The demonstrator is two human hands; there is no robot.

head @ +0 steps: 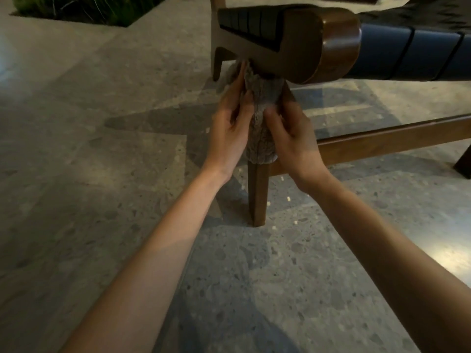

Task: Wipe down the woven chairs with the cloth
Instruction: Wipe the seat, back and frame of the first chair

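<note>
A woven chair with a dark wooden frame (331,42) and dark blue woven straps (387,54) fills the top right. Its front leg (258,194) stands on the floor in the middle. A grey ribbed cloth (260,128) is wrapped around the upper part of that leg, just under the seat rail. My left hand (229,123) presses the cloth from the left side. My right hand (290,133) grips it from the right. The leg under the cloth is hidden.
A low wooden crossbar (392,138) runs right from the leg to another leg (463,164) at the right edge. A further chair leg (219,64) stands behind. Speckled stone floor (102,149) spreads all around. A planting bed with grass (84,8) lies at the top left.
</note>
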